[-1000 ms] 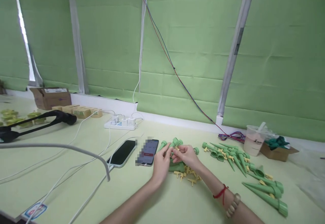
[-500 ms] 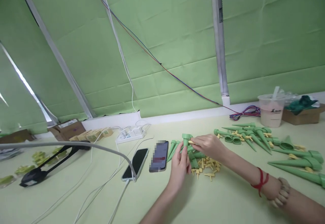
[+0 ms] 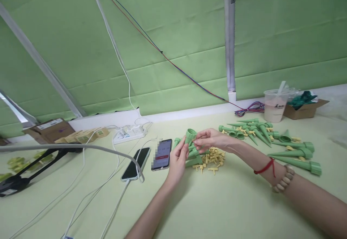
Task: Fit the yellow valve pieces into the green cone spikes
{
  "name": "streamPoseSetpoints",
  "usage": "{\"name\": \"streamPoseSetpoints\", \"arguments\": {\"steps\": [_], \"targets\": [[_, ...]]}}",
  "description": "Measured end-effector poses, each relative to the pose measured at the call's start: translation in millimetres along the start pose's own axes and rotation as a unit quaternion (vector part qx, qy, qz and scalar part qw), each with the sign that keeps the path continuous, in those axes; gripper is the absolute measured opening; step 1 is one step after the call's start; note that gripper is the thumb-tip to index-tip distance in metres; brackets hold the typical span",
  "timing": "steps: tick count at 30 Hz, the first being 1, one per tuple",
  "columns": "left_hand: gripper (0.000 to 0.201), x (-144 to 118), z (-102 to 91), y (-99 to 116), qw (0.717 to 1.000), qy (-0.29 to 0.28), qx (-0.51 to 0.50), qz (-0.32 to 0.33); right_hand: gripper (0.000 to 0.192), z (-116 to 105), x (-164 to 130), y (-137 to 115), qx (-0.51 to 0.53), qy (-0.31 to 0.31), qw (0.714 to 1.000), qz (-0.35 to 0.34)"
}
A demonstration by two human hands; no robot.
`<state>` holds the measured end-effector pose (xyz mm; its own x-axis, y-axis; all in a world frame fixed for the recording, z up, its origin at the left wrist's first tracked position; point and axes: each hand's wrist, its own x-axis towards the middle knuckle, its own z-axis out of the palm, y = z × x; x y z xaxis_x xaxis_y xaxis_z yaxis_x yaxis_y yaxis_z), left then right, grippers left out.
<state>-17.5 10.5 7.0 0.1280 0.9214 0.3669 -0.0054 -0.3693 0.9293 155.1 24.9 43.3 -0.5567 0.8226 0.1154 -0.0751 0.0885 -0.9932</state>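
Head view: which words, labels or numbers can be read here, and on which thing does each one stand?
None can be read.
Cup: dark logo, too small.
Box: white label, blurred.
Lit phone: screen blurred out.
Power strip: blue marks, too small.

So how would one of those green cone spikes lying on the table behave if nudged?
The green spikes look like stiff moulded plastic, probably light. Being tapered with a round collar, one would likely roll in an arc, not straight. The left hand holds one by its body, apparently easily.
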Motion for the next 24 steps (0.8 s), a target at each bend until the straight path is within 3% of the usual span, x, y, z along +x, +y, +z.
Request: {"name": "streamPoseSetpoints", "arguments": {"steps": [2,4,7,9,11,13,16,19,24], "targets": [[0.050,0,1.2,-1,1.000,0.006,-0.012,-0.017,0.029,6,1,1,-0.033,0.052,0.998,-0.019],[0.052,0,3.7,-4,0.999,0.008,-0.031,-0.040,0.022,13,2,4,-0.130,0.127,0.981,-0.073],[0.053,-1,7.9,-11,0.996,0.013,-0.059,-0.067,0.013,23,2,12,-0.353,0.211,0.891,-0.191],[0.050,-2,9.6,-15,0.995,0.019,-0.069,-0.067,0.013,26,2,15,-0.431,0.218,0.845,-0.230],[0.043,-3,9.8,-17,0.996,0.024,-0.066,-0.050,0.010,26,1,16,-0.414,0.221,0.860,-0.199],[0.037,-4,8.8,-16,0.998,0.016,-0.054,-0.028,0.018,23,0,14,-0.329,0.209,0.915,-0.107],[0.033,-4,5.8,-11,0.999,0.008,-0.041,-0.008,0.040,17,-1,11,-0.135,0.089,0.986,0.031],[0.033,-2,2.9,-7,0.999,0.012,-0.033,0.000,0.045,15,-1,10,0.010,0.021,0.999,0.048],[0.028,-1,2.3,-4,1.000,0.003,-0.021,0.010,0.032,18,1,13,0.015,0.054,0.998,0.029]]}}
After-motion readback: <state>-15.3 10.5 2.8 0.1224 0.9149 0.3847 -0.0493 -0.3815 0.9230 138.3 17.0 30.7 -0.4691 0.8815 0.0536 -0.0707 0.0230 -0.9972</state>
